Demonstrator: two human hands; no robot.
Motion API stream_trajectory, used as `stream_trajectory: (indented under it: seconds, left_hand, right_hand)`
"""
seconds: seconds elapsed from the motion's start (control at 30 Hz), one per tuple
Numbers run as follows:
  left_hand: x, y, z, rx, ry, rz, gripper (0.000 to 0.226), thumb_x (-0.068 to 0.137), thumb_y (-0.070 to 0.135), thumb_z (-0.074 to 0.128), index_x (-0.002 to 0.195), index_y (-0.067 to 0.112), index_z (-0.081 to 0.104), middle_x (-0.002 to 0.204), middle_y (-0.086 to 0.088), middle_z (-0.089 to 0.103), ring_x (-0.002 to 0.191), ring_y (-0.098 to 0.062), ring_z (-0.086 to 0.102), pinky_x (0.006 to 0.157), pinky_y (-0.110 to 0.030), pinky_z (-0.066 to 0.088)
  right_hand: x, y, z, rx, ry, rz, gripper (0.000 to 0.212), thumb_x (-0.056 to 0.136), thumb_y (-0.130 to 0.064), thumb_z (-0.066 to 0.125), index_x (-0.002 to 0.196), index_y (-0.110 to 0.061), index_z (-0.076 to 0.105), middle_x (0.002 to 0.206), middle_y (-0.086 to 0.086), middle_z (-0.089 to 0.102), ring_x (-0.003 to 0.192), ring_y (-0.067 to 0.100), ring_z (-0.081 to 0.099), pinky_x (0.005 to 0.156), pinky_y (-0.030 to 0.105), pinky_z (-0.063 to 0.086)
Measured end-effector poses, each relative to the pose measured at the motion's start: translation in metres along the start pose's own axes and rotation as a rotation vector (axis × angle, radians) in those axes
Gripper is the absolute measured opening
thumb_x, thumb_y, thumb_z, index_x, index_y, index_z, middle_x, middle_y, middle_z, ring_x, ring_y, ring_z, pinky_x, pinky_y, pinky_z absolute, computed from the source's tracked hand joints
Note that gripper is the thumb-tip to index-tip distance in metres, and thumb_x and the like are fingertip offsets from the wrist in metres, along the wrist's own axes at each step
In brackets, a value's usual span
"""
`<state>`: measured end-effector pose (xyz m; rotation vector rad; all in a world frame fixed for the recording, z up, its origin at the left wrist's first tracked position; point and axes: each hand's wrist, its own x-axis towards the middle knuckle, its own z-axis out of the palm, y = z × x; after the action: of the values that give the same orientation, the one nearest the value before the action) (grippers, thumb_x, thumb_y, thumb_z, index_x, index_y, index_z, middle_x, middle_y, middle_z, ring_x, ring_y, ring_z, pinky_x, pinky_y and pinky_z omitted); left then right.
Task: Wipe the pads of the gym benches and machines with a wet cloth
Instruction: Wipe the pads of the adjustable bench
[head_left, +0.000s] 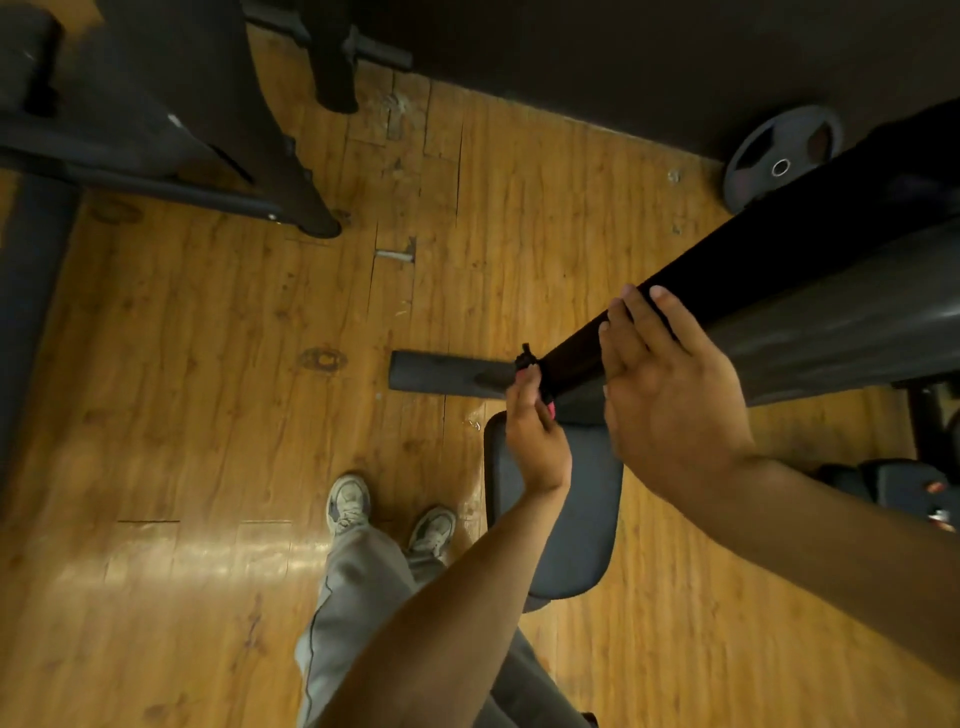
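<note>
A view from a person's head looks straight down over a gym bench standing on a worn wooden floor (208, 364). A long black back pad (753, 270) slopes up from the middle of the view toward the upper right, with its grey underside showing just below it. The right hand (670, 395) rests against the lower end of this pad, its fingers (660, 312) hooked loosely over the pad's upper edge rather than closed into a fist. The left hand (535, 431) is at the very bottom tip of the pad, its fingers curled shut around something small, of which only a sliver of pink (549, 410) shows; whether this is the wet cloth cannot be told. Just below the tip of the pad lies the grey seat pad (571, 519), and the person's two pale sneakers (348, 501) and grey trousers stand just to its left. A dark bar (441, 370) of the bench frame lies flat on the floor to the left of the pad's tip. A round weight plate (782, 156) leans against the dark wall above the pad. Black machine frames (171, 130) fill the far upper left
</note>
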<state>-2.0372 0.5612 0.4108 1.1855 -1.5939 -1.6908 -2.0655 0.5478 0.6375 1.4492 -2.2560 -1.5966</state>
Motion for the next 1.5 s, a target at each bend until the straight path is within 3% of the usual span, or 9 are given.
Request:
stream_trajectory:
  seconds: [0.2, 0.4, 0.53, 0.67, 0.87, 1.07, 1.17, 1.3, 1.5]
  left_hand:
    - [-0.015, 0.113, -0.020, -0.101, -0.019, 0.152, 0.042, 0.099, -0.018, 0.039, 0.132, -0.007, 0.062, 0.138, -0.020, 0.058, 0.128, 0.019, 0.045, 0.097, -0.001, 0.040]
    - [-0.023, 0.192, -0.026, -0.089, -0.048, 0.285, 0.043, 0.101, -0.014, 0.041, 0.136, 0.001, 0.063, 0.141, -0.007, 0.058, 0.133, 0.009, 0.048, 0.106, -0.009, 0.040]
    - [-0.022, 0.243, -0.033, -0.140, -0.140, 0.442, 0.044, 0.101, -0.008, 0.054, 0.141, 0.008, 0.060, 0.144, 0.003, 0.055, 0.140, -0.006, 0.047, 0.115, -0.026, 0.041]
    - [-0.016, 0.293, -0.040, -0.142, -0.268, 0.619, 0.041, 0.104, -0.003, 0.050, 0.142, 0.007, 0.059, 0.145, -0.001, 0.055, 0.137, -0.005, 0.050, 0.104, -0.018, 0.049]
    - [-0.006, 0.333, -0.032, 0.354, -0.399, 0.892, 0.054, 0.095, -0.007, 0.061, 0.145, 0.014, 0.058, 0.148, 0.002, 0.052, 0.141, -0.011, 0.046, 0.114, -0.031, 0.045]
    - [-0.025, 0.366, -0.004, 0.705, -0.492, 1.179, 0.059, 0.089, -0.011, 0.066, 0.144, 0.008, 0.057, 0.153, -0.010, 0.051, 0.151, -0.026, 0.034, 0.121, -0.035, 0.025]
    - [-0.033, 0.382, 0.019, 0.719, -0.650, 1.168, 0.054, 0.095, -0.010, 0.060, 0.146, 0.007, 0.053, 0.156, -0.012, 0.046, 0.152, -0.026, 0.031, 0.120, -0.032, 0.020]
    - [-0.045, 0.398, 0.062, 0.804, -0.782, 1.203, 0.056, 0.094, -0.010, 0.060, 0.146, 0.008, 0.055, 0.148, -0.011, 0.056, 0.144, -0.027, 0.044, 0.117, -0.043, 0.042]
    - [-0.042, 0.411, 0.074, 0.709, -0.857, 0.968, 0.083, 0.102, 0.021, 0.062, 0.164, 0.034, 0.009, 0.165, 0.002, 0.032, 0.144, -0.020, 0.044, 0.108, -0.037, 0.050]
  right_hand:
    - [-0.034, 0.043, -0.035, 0.110, 0.046, 0.108, 0.070, 0.107, -0.042, 0.017, 0.158, 0.004, 0.001, 0.168, 0.025, -0.003, 0.155, 0.040, -0.014, 0.114, 0.054, -0.024]
    - [-0.067, 0.085, -0.050, 0.204, 0.150, 0.163, 0.070, 0.107, -0.043, 0.014, 0.154, 0.001, -0.012, 0.166, 0.022, -0.019, 0.149, 0.034, -0.032, 0.115, 0.055, -0.026]
    - [-0.079, 0.104, -0.039, 0.495, 0.417, 0.322, 0.065, 0.107, -0.035, 0.026, 0.160, -0.006, 0.002, 0.169, 0.015, -0.007, 0.156, 0.026, -0.012, 0.127, 0.053, 0.001]
    - [-0.087, 0.127, -0.018, 0.838, 0.516, 0.480, 0.072, 0.098, -0.020, 0.046, 0.162, -0.008, 0.015, 0.169, 0.012, 0.013, 0.157, 0.024, 0.012, 0.126, 0.047, 0.020]
    - [-0.092, 0.153, 0.021, 1.131, 0.590, 0.594, 0.079, 0.085, 0.002, 0.061, 0.158, -0.013, 0.035, 0.165, 0.008, 0.030, 0.153, 0.021, 0.027, 0.127, 0.038, 0.015]
    - [-0.098, 0.156, 0.057, 1.308, 0.616, 0.721, 0.084, 0.085, 0.003, 0.063, 0.160, -0.010, 0.027, 0.169, 0.008, 0.016, 0.157, 0.022, 0.008, 0.123, 0.033, 0.001]
    - [-0.107, 0.162, 0.083, 1.440, 0.617, 0.839, 0.080, 0.088, 0.004, 0.058, 0.160, -0.012, 0.028, 0.170, 0.006, 0.016, 0.158, 0.020, 0.004, 0.126, 0.038, 0.005]
    - [-0.119, 0.173, 0.109, 1.570, 0.644, 0.817, 0.078, 0.088, 0.008, 0.054, 0.159, -0.019, 0.034, 0.167, 0.000, 0.027, 0.156, 0.014, 0.014, 0.126, 0.036, 0.014]
    - [-0.129, 0.184, 0.100, 1.814, 0.837, 1.007, 0.055, 0.096, 0.000, 0.052, 0.150, -0.014, 0.050, 0.153, 0.001, 0.051, 0.145, 0.015, 0.040, 0.113, 0.019, 0.023]
